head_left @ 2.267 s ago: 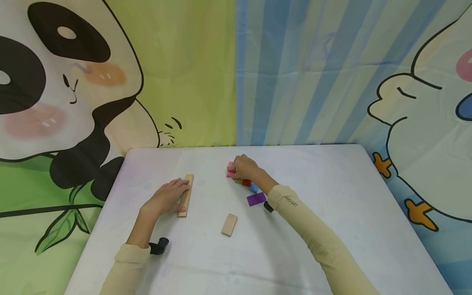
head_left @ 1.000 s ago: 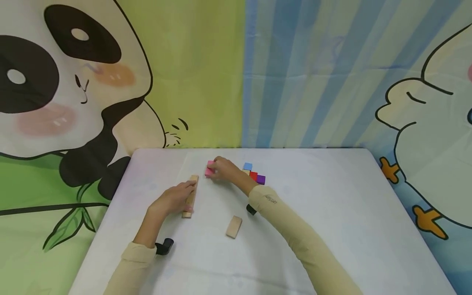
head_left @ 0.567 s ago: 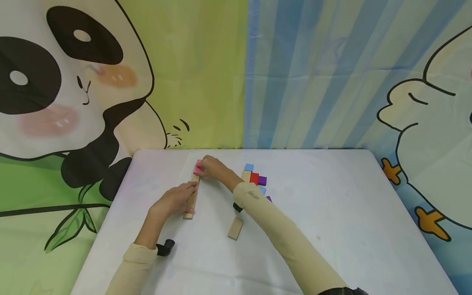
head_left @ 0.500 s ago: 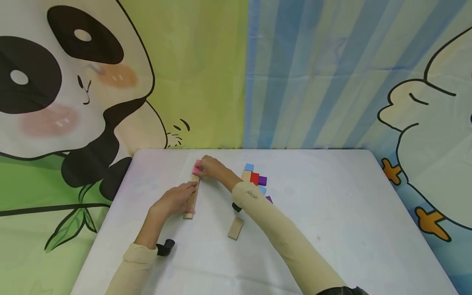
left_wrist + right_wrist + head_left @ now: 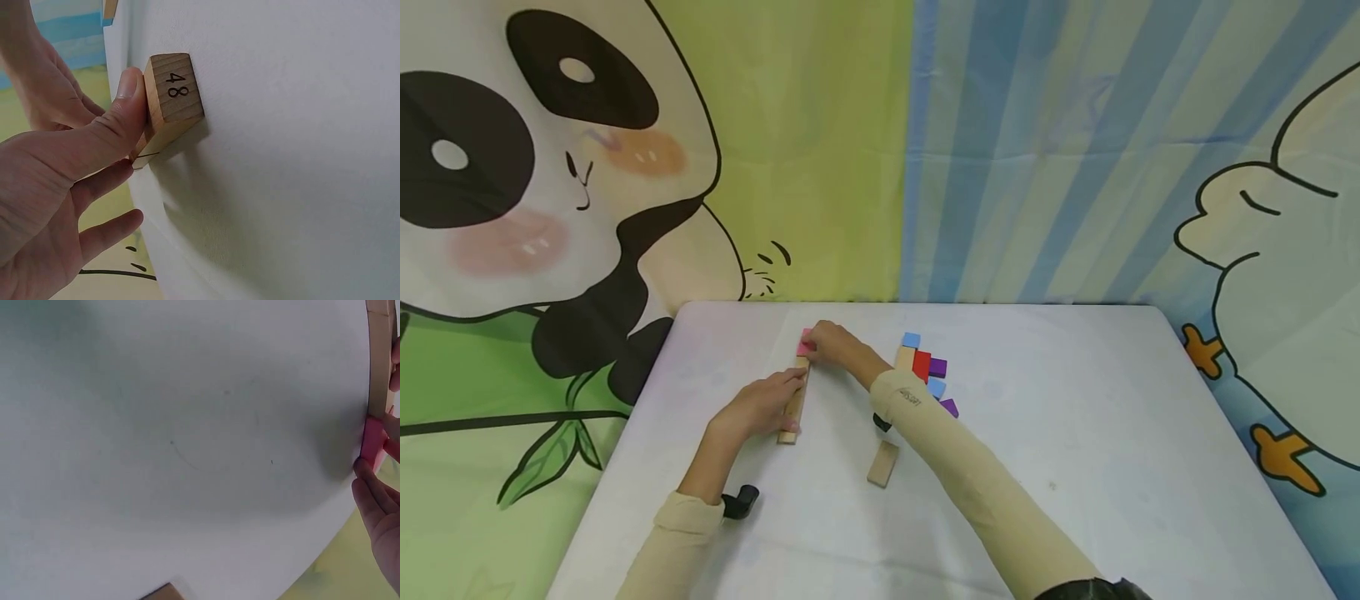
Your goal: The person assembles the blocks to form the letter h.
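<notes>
In the head view, my left hand [image 5: 760, 406] lies along a row of plain wooden blocks [image 5: 797, 398], its thumb near the closer end and its fingers further up. The left wrist view shows that thumb and a finger against one side of the row; its end block [image 5: 177, 90] is stamped 48. My right hand [image 5: 842, 344] pinches a pink block [image 5: 804, 340] at the far end of the row. In the right wrist view the pink block [image 5: 373, 439] meets the end of the wooden row [image 5: 378, 369], in line with it.
Right of my right hand is a cluster: a light blue block [image 5: 912, 340], a wooden one [image 5: 905, 358], a red one [image 5: 921, 365], purple [image 5: 937, 367] and more blue and purple ones. A loose wooden block [image 5: 882, 463] lies nearer on the white table [image 5: 1075, 467].
My right hand has carried the pink block left from the coloured cluster to the far end of the wooden row. My left hand has stayed on the row.
</notes>
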